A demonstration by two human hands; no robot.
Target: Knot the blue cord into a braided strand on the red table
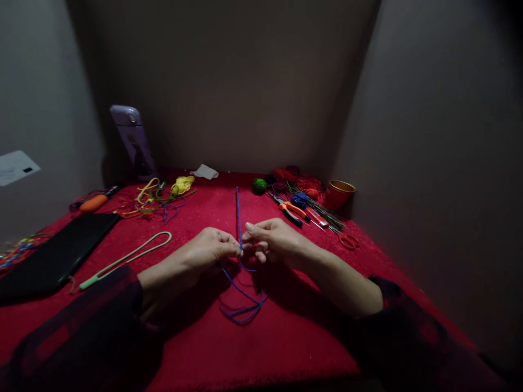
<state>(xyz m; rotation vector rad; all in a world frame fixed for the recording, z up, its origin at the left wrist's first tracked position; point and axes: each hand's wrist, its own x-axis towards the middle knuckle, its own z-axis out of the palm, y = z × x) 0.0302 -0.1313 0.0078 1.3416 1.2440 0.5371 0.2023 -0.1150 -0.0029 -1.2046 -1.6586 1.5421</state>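
Note:
A blue cord point(239, 218) runs straight from a small fixing point near the middle of the table toward me. My left hand point(210, 246) pinches it at its near end, thumb and forefinger together. Beside that pinch is my right hand point(275, 239), thumb and forefinger near the cord and the other fingers curled; whether a strand lies between its fingertips is too small to tell. Below the hands, loose tails of the cord curl on the red cloth point(286, 343).
Left lie a black tablet-like slab point(61, 253), a pale green loop point(131, 256), tangled threads point(153, 198) and a purple bottle point(134, 144). Right are yarn balls point(259, 185), orange-handled pliers point(292, 211), red scissors point(347, 241) and a red cup point(340, 197). Grey walls enclose the table.

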